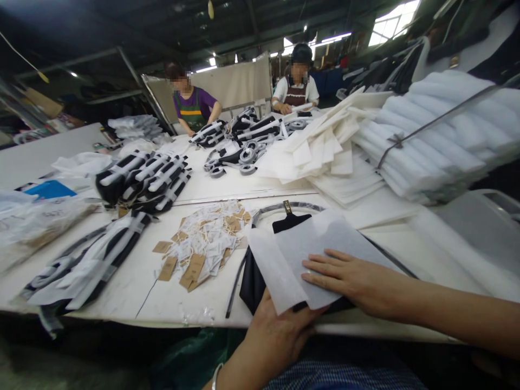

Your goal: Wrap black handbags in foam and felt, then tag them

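Note:
A black bag (pixel 252 284) lies at the table's front edge, its wrapped handle (pixel 268 212) arching behind it. White sheets (pixel 300 244) cover most of the bag. My right hand (pixel 345 275) rests flat on the sheets with its fingers stretched out. Down at the near edge is my left hand (pixel 280 325), at the lower corner of the sheets and the bag; its fingers pass partly beneath them, so their grip is hidden. A black tab with a metal clasp (pixel 287 208) sticks out above the sheets.
Tags (pixel 207 244) lie left of the bag. Wrapped black bags (pixel 142 179) and a wrapped bundle (pixel 91 260) are farther left. White foam sheets (pixel 325 146) and a tied foam stack (pixel 442 130) stand at the right. Two people (pixel 195 105) work across the white table (pixel 195 187).

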The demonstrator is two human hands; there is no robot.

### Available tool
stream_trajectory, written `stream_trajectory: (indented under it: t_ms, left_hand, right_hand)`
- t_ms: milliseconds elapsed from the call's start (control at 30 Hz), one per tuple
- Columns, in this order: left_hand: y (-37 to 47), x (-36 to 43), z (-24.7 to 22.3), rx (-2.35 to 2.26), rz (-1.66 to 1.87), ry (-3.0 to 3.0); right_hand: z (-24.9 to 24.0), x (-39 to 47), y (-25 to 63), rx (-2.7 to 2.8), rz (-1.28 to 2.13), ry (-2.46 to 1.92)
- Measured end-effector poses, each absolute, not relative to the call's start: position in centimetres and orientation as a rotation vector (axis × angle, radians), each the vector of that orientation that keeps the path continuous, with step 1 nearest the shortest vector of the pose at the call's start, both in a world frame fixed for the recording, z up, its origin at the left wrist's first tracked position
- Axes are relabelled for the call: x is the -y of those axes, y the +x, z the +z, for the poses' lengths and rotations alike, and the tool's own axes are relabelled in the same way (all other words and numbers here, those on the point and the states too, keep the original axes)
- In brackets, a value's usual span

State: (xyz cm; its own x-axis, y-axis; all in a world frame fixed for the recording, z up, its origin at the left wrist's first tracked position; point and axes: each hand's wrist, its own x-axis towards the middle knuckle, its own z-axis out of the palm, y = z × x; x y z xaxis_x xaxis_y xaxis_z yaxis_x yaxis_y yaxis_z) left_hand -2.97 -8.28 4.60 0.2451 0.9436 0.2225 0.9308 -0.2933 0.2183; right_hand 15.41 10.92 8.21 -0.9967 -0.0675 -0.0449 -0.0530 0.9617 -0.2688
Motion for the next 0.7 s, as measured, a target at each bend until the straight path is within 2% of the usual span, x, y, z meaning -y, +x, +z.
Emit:
stream_trajectory:
  t_ms: [533, 633, 700]
  left_hand:
    - [-2.8, 8.6, 4.7, -1.861, 0.436, 2.409]
    - [-2.3, 9.5, 5.9, -1.921, 0.555, 2.448]
    - [-1.5, 10.0, 7.6, -1.943, 0.754, 2.493]
  right_hand:
    - [7.3, -9.4, 15.9, -3.141, -0.345, -0.035]
    - [6.9, -9.6, 16.0, -3.145, -0.368, -0.013]
    - [6.6, -9.6, 16.1, -3.159, -0.367, 0.006]
